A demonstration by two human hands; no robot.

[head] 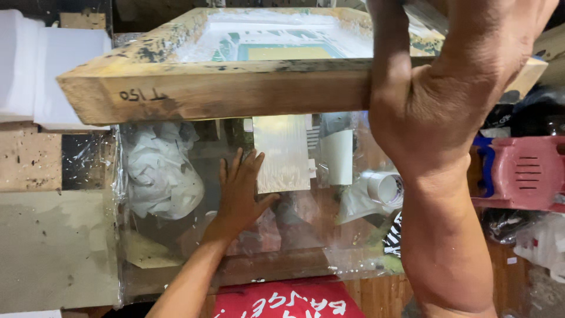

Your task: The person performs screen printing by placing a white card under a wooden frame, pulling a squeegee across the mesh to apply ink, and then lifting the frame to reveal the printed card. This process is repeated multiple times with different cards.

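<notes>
Silver sheet (283, 154) lies flat on the clear glass table (282, 259), under the raised frame, roughly centre of the glass. It is a rectangle with a small notch at its lower right corner. Long axis runs away from the wearer, near-vertical in the head view; short edges face near and far. No clear front or back end that I can tell.

Left hand (238, 191) is flat, palm down, fingers spread, not gripping. Fingertips touch or overlap the sheet's left edge; thumb points toward its lower left corner. Looks like aligning or pinning the sheet, not lifting it.

Right hand (429, 100) is clenched around the near rail of the wooden screen frame (223, 88), holding it tilted up off the table. Frame's long near rail runs left-right, crosswise to the sheet. Mesh shows green and yellow ink patches.

Progress, as a judgement: sheet is placed, position being trimmed. Frame is up, so no print stroke on this sheet yet; its surface looks bare. Left: settle the sheet, lower the frame, pull ink. No squeegee in view.

Outward: crumpled white paper (162, 168) and a tape roll (385, 187) under the glass, red printed cloth (282, 300) at the near edge, pink plastic stool (524, 171) to the right, stack of white sheets (41, 65) far left.
</notes>
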